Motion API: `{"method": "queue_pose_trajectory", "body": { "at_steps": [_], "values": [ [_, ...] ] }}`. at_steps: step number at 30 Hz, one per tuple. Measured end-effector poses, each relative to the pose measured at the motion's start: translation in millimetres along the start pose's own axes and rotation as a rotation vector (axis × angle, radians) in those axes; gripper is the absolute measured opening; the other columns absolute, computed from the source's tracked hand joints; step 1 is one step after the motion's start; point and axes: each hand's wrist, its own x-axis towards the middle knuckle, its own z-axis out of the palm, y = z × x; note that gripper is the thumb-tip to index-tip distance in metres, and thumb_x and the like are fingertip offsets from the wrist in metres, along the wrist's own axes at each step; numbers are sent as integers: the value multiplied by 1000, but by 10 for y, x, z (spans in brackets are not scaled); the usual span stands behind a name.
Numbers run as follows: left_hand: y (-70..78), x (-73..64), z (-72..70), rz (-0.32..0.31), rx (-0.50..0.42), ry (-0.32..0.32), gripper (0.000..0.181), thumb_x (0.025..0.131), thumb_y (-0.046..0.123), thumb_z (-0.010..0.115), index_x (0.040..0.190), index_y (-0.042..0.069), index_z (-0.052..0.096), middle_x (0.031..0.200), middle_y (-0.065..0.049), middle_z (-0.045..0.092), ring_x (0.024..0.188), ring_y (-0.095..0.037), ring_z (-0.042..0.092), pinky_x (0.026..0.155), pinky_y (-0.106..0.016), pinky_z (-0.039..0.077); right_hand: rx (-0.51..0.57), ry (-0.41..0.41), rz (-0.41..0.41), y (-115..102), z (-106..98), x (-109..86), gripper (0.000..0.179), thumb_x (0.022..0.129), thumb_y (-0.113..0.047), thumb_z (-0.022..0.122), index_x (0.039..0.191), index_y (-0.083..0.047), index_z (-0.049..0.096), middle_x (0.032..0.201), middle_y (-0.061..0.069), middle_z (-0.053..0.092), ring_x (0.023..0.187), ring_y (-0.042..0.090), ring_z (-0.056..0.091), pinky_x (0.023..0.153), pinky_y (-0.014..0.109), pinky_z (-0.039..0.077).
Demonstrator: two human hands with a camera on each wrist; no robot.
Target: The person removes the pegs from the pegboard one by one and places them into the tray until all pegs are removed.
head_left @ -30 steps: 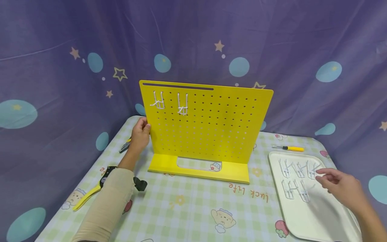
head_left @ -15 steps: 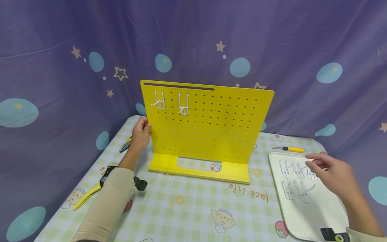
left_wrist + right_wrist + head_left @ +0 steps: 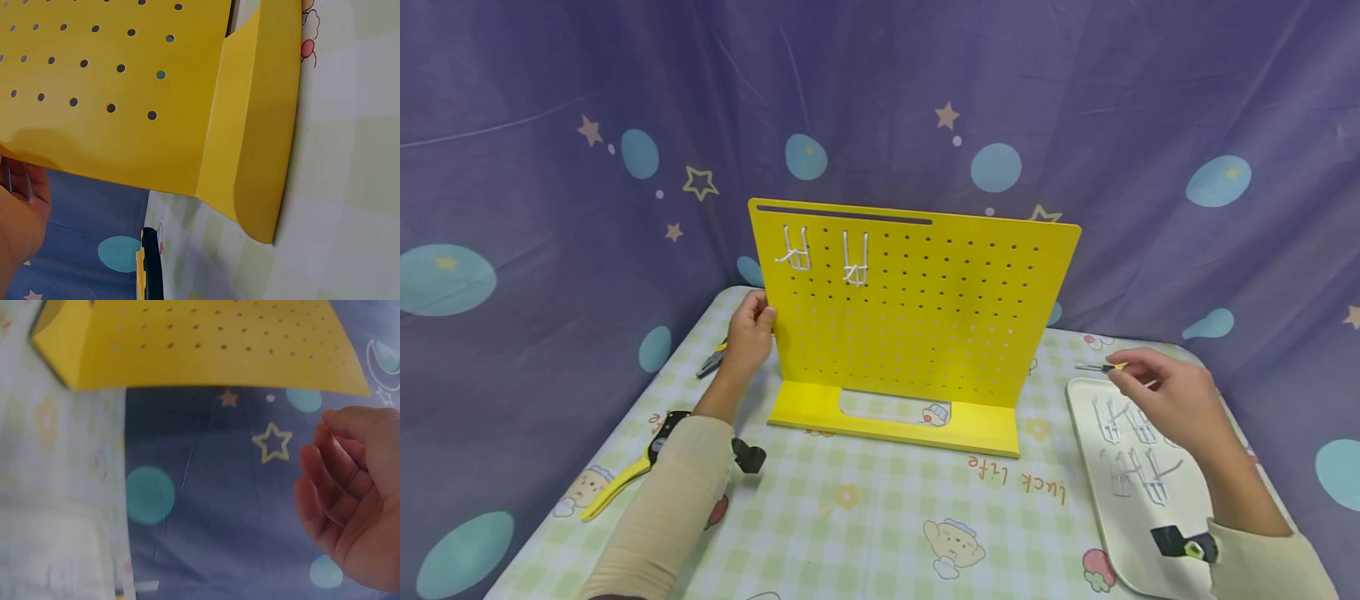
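Note:
A yellow pegboard stands on its foot in the middle of the table. Two white wire hooks hang at its upper left, one hook near the corner and another hook beside it. My left hand grips the board's left edge, thumb in front and fingers behind; in the left wrist view part of that hand shows at the edge. My right hand hovers above the tray's far end, fingers loosely bent. Nothing shows between the fingers of the right hand in the right wrist view.
A white tray holds several wire hooks at the right. A screwdriver lies behind it, its handle mostly hidden by my hand. Pliers and a yellow-handled tool lie at the left. A purple curtain hangs behind.
My right hand has moved left and away from me, from over the tray's right side to its far end. My left hand and the pegboard have stayed in place.

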Motion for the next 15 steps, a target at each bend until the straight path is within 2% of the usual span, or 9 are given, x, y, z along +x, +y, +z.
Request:
{"method": "queue_pose_trajectory", "body": {
  "at_steps": [6, 15],
  "values": [
    [2, -1, -2, 7, 7, 2, 26, 109, 19, 44, 124, -1, 53, 93, -5, 49, 81, -15, 49, 72, -19, 44, 67, 47, -13, -191, 127, 180, 18, 92, -15, 74, 110, -11, 75, 78, 1, 70, 62, -7, 54, 51, 16, 43],
    [-5, -6, 0, 16, -12, 3, 25, 109, 17, 44, 123, -2, 53, 92, -3, 48, 81, -15, 49, 72, -18, 44, 175, 28, -12, -508, 326, 437, 17, 96, -19, 72, 110, -10, 75, 81, 7, 71, 63, 0, 56, 53, 17, 46]
  ]
}}
